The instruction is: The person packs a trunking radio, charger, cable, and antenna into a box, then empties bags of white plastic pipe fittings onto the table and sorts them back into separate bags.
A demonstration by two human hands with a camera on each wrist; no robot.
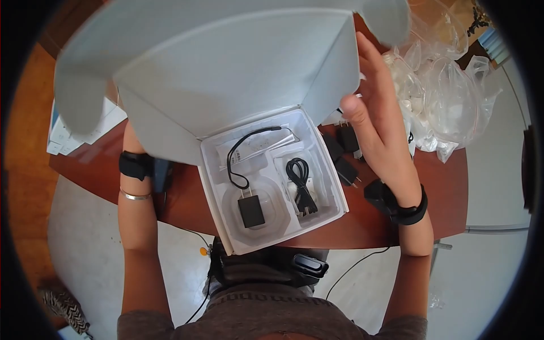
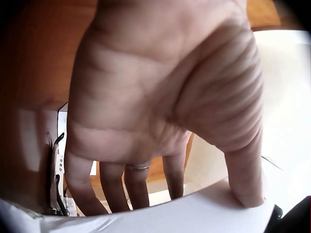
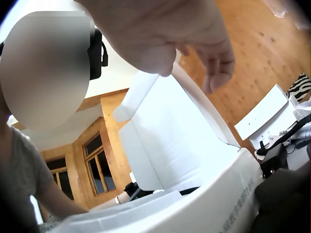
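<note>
A white box stands with its lid raised. Inside it are a black plug adapter, a coiled black cable, a black wrist strap and folded papers. The lid hides the left hand in the head view; the left wrist view shows the left hand gripping a white edge, thumb on one side and fingers on the other. At the lid's right edge is the right hand, thumb and fingers spread apart; the right wrist view shows its fingers loosely bent beside the lid.
Black adapters lie on the red-brown table right of the box. Clear plastic bags are piled at the back right. White papers or boxes sit at the left edge. A black object rests near the person's lap.
</note>
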